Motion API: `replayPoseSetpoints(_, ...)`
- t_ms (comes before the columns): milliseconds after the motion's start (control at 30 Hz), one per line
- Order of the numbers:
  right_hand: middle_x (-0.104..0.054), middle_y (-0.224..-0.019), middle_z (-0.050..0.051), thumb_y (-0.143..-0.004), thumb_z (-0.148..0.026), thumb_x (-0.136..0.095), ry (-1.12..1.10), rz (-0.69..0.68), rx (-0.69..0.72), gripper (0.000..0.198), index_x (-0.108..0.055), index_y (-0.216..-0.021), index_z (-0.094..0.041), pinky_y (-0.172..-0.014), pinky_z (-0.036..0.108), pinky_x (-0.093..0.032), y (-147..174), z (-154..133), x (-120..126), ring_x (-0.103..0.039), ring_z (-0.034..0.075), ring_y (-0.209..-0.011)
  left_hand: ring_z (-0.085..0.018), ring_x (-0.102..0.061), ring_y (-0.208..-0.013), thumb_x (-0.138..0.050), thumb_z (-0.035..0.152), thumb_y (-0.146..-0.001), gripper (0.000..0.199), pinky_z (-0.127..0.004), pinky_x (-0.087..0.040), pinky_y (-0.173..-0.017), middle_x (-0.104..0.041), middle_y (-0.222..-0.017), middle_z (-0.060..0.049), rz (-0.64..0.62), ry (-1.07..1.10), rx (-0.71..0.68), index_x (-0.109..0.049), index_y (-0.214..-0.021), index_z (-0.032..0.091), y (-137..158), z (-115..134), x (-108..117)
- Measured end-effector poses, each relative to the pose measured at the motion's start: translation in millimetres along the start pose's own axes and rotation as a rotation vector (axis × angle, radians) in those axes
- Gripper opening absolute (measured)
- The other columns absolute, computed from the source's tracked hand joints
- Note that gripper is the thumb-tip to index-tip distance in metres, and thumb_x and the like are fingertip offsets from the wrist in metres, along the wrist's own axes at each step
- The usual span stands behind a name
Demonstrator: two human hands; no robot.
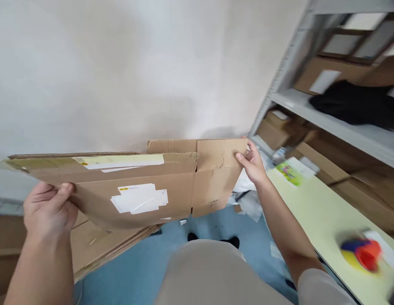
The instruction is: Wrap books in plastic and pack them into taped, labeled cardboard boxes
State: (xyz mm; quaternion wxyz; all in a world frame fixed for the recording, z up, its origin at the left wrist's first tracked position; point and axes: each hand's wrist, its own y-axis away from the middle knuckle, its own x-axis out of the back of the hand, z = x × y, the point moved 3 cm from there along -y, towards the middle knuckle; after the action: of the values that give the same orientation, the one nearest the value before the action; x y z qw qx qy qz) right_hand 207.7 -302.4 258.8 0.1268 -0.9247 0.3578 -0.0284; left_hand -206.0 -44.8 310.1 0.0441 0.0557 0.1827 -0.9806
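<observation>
A flattened cardboard box point(178, 186) stretches between my two hands, held up in front of me. White labels and strips of tape show on its face, and its top edge is ragged. My left hand point(52, 207) grips its left end, thumb on the near face. At the right end, my right hand point(250, 161) pinches the panel's edge, the thumb in front and the other fingers mostly hidden behind. Below the left part of the box leans a stack of flattened cardboard point(101, 245).
A pale wall point(136, 76) rises behind the box. To the right stand a metal shelf point(337, 123) with cartons and black cloth, and a light table point(311, 212) bearing blurred coloured items. Plastic wrap point(251, 203) lies near the blue floor point(136, 271).
</observation>
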Motion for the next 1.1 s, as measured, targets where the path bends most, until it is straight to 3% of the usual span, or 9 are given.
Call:
replayPoseSetpoints(67, -0.068, -0.117, 0.007, -0.068, -0.063, -0.071, -0.097, 0.115, -0.006, 0.067, -0.054, -0.121, -0.027, -0.090, 0.041, -0.054, 83, -54, 29, -0.065, 0.026, -0.105, -0.011, -0.045, -0.057, -0.087, 0.029, -0.035, 0.033, -0.043, -0.042, -0.099, -0.060, -0.059, 0.008, -0.136, 0.007, -0.022, -0.061, -0.055, 0.026, 51, 63, 21)
replayPoseSetpoints(133, -0.072, -0.106, 0.006, -0.067, -0.061, -0.073, -0.155, 0.220, -0.016, 0.052, -0.061, -0.104, -0.025, -0.086, 0.040, -0.054, 127, -76, 73, -0.068, 0.026, -0.098, -0.013, -0.049, -0.061, -0.087, 0.032, -0.042, 0.030, -0.044, -0.041, -0.100, -0.064, -0.066, 0.007, -0.279, 0.008, -0.022, -0.064, -0.062, 0.028, 87, 91, 0)
replayPoseSetpoints(300, -0.075, -0.094, 0.006, -0.065, -0.059, -0.075, -0.203, 0.437, -0.061, 0.048, -0.063, -0.095, -0.024, -0.080, 0.040, -0.056, 162, -44, 200, -0.069, 0.027, -0.092, -0.013, -0.051, -0.058, -0.086, 0.043, -0.049, 0.048, -0.046, -0.051, -0.085, -0.060, -0.066, 0.005, -0.507, -0.196, 0.039, -0.066, -0.092, 0.033, 142, 62, -146)
replayPoseSetpoints(400, -0.075, -0.096, 0.007, -0.065, -0.059, -0.074, -0.182, 0.530, -0.080, 0.050, -0.063, -0.098, -0.024, -0.078, 0.040, -0.057, 198, -30, 255, -0.069, 0.027, -0.095, -0.019, -0.061, -0.077, -0.080, 0.052, -0.056, 0.079, -0.047, -0.051, -0.087, -0.065, -0.095, -0.003, -0.702, -0.256, -0.061, -0.050, -0.127, 0.033, 187, 51, -219)
replayPoseSetpoints(500, -0.075, -0.096, 0.005, -0.068, -0.057, -0.073, -0.158, 0.656, -0.068, 0.046, -0.064, -0.101, -0.026, -0.081, 0.039, -0.056, 234, -32, 299, -0.069, 0.025, -0.094, -0.028, -0.054, -0.115, -0.073, 0.053, -0.067, 0.108, -0.049, -0.049, -0.091, -0.036, -0.143, -0.019, -0.859, -0.283, -0.268, -0.006, -0.149, 0.030, 235, 60, -267)
replayPoseSetpoints(567, -0.075, -0.096, 0.003, -0.068, -0.055, -0.075, -0.142, 0.728, -0.042, 0.044, -0.065, -0.100, -0.026, -0.083, 0.038, -0.055, 250, -36, 325, -0.069, 0.024, -0.093, -0.034, -0.037, -0.133, -0.072, 0.050, -0.069, 0.113, -0.053, -0.045, -0.096, -0.016, -0.151, -0.025, -0.884, -0.364, -0.504, 0.003, -0.150, 0.025, 261, 73, -295)
replayPoseSetpoints(733, -0.074, -0.098, 0.004, -0.069, -0.050, -0.076, -0.092, 0.837, 0.054, 0.038, -0.065, -0.096, -0.025, -0.084, 0.038, -0.054, 265, -44, 378, -0.069, 0.023, -0.093, -0.042, -0.014, -0.141, -0.075, 0.054, -0.064, 0.081, -0.059, -0.017, -0.111, -0.015, -0.153, -0.019, -0.911, -0.475, -1.119, -0.049, -0.132, 0.020, 321, 104, -368)
replayPoseSetpoints(900, -0.073, -0.096, 0.004, -0.072, -0.050, -0.073, -0.047, 0.888, 0.106, 0.035, -0.064, -0.094, -0.025, -0.083, 0.039, -0.055, 265, -50, 407, -0.068, 0.023, -0.092, -0.039, -0.037, -0.130, -0.068, 0.050, -0.071, 0.059, -0.054, -0.017, -0.106, -0.049, -0.134, -0.016, -1.099, -0.409, -1.061, -0.058, -0.123, 0.024, 367, 103, -428)
replayPoseSetpoints(1100, -0.073, -0.094, 0.005, -0.067, -0.055, -0.075, 0.062, 0.997, 0.112, 0.042, -0.064, -0.094, -0.025, -0.083, 0.039, -0.055, 253, -58, 421, -0.067, 0.025, -0.095, -0.036, -0.049, -0.113, -0.063, 0.047, -0.077, 0.039, -0.053, -0.020, -0.100, -0.057, -0.113, -0.015, -1.088, -0.327, -0.969, -0.064, -0.107, 0.022, 376, 74, -473)
